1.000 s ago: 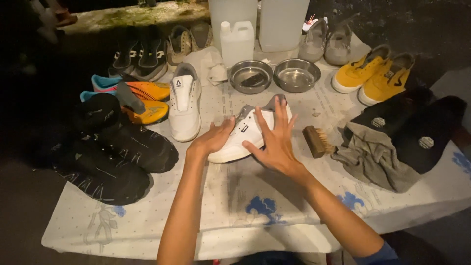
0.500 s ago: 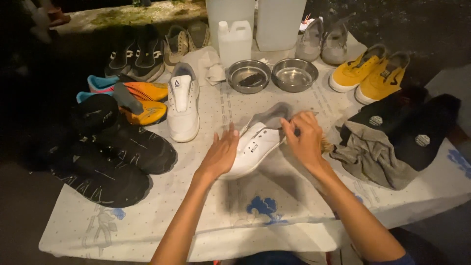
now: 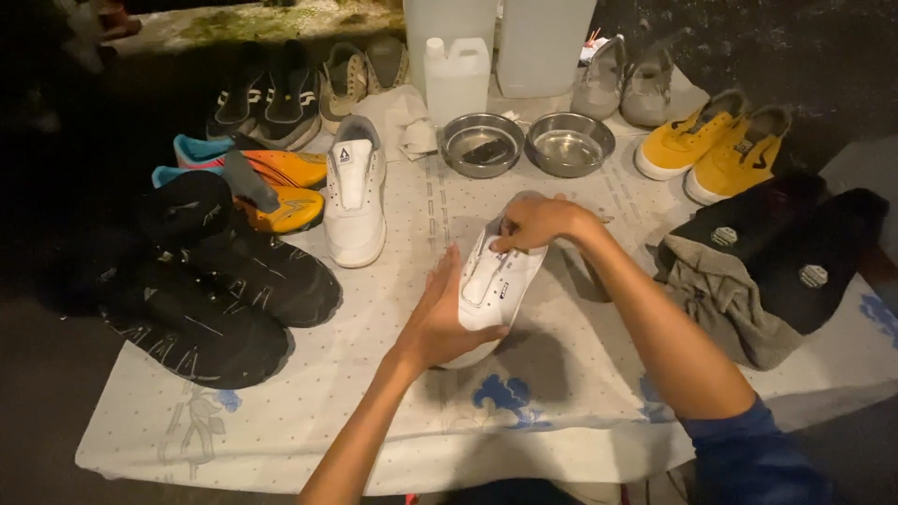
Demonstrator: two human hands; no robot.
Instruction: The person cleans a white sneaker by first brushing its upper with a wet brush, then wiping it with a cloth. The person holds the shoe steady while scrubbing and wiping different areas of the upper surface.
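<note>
White leather is getting close attention as a person is steadying a white sneaker (image 3: 491, 285) at the middle of a cloth-covered table (image 3: 281, 430). The left hand (image 3: 444, 323) is cupping the toe end, fingers curled loosely around the side of the shoe, while the right hand (image 3: 533, 223) is bending over the heel end, fingertips pinched at the tongue or collar; exactly what they are gripping is too small to tell. The shoe's partner (image 3: 355, 192) is lying just to the left, with two steel bowls (image 3: 527, 143) and a white plastic jug (image 3: 456, 77) sitting beyond, yellow shoes (image 3: 716, 140) at the right, and black shoes (image 3: 210, 281) at the left edge. By appearances, the person is opening up or inspecting the upper before any cleaning; the next move is likely calling for a firm left-hand hold while the right is working the opening apart.
</note>
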